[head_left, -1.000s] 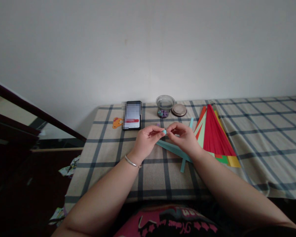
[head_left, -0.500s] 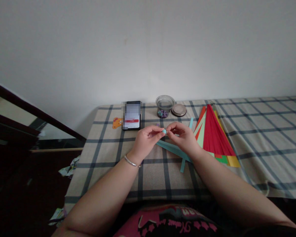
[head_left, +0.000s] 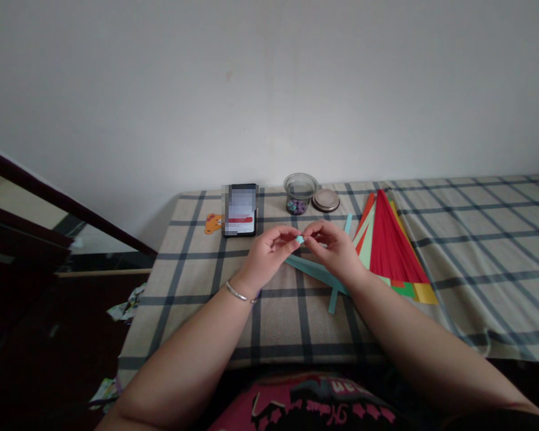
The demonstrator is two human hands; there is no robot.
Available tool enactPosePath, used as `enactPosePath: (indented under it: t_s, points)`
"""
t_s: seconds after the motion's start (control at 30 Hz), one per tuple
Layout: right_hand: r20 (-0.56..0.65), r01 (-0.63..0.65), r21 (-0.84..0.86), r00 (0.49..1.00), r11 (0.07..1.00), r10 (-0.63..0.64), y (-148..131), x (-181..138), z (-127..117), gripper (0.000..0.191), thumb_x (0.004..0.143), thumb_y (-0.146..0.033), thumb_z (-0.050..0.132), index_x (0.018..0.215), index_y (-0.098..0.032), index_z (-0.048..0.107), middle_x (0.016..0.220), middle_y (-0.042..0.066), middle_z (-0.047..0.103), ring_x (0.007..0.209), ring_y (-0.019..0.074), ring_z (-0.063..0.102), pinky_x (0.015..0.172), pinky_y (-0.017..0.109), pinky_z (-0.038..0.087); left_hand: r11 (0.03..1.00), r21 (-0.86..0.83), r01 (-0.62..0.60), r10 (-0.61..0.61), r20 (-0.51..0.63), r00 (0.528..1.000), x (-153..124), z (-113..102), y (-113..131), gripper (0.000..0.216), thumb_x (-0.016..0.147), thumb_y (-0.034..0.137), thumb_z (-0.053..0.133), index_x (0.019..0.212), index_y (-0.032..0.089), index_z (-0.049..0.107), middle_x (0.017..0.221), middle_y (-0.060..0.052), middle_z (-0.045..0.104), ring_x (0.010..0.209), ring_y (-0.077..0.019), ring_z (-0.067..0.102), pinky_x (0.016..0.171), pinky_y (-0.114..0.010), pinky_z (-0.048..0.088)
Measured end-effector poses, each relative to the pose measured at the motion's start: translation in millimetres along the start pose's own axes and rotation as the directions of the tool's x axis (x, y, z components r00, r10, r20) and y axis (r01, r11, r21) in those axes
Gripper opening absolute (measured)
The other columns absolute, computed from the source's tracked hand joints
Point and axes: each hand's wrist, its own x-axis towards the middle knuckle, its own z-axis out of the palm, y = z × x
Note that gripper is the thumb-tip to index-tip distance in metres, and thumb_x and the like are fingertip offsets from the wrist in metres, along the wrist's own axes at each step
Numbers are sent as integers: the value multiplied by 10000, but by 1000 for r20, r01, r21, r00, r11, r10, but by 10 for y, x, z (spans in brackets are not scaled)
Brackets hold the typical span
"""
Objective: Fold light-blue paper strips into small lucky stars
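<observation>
A small light-blue paper star is pinched between the fingertips of both hands above the table. My left hand holds it from the left, thumb and forefinger closed. From the other side my right hand grips it with closed fingertips. Beneath and behind the right hand lie light-blue paper strips, partly covered by the wrist. Beyond the hands stands a clear plastic jar with several small purple and blue stars at its bottom. Its round lid lies beside it.
To the right, a fan of red paper strips lies with orange, green and yellow ones. A phone rests at the back left over a bear sticker. The checked tablecloth meets the wall; a dark railing runs at left.
Both hands stay in nearly the same place. The paper star has turned slightly between the fingertips, and the left fingers have shifted a little upward.
</observation>
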Motion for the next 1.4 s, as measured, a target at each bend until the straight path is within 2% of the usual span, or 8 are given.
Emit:
enactPosePath:
  t_s: [0.27,0.43,0.6,0.87,1.07,1.4]
  points:
    - [-17,50,-57,999,997,-51,-63,-31,-10,115,864,-317,577,813,-214,578,790,18,611,741,143,597,668,273,518,999,31,-17,18,-27,999,15,-7,9,241,744,357,737,873,176,644,849,-20,678,785,-132,633,753,-262,524]
    - [6,84,-51,996,995,-84,-103,-35,-5,84,859,-276,578,804,-212,576,786,16,607,721,137,598,658,271,524,999,47,-5,7,-44,999,18,-6,3,275,741,390,737,884,175,644,849,-26,674,788,-136,629,744,-256,521]
    - [10,78,-27,997,997,-78,-92,-26,2,54,827,-234,615,798,-205,580,771,7,600,686,126,596,651,269,528,999,33,-3,5,-44,999,13,-3,5,280,729,392,748,862,172,639,829,-23,673,771,-134,629,735,-258,523]
    - [-2,55,-33,998,998,-55,-80,-25,2,135,833,-329,616,781,-208,585,765,16,625,693,137,614,659,282,542,1000,1,30,-30,-70,997,6,9,8,286,714,391,760,859,171,648,834,-27,686,784,-144,641,753,-279,527]
    - [-12,48,-35,999,998,-49,-77,-23,8,120,827,-318,614,783,-210,587,761,17,627,679,138,612,653,287,544,999,-16,35,-37,-82,996,5,16,6,276,701,378,773,847,174,658,825,-23,698,786,-144,652,762,-284,533]
    - [-13,52,-45,999,998,-53,-55,-31,-2,124,841,-319,607,787,-208,593,769,15,626,693,137,605,648,276,531,999,-16,40,-41,-79,996,10,-8,14,274,708,385,766,855,167,691,905,-60,745,866,-178,692,838,-338,549]
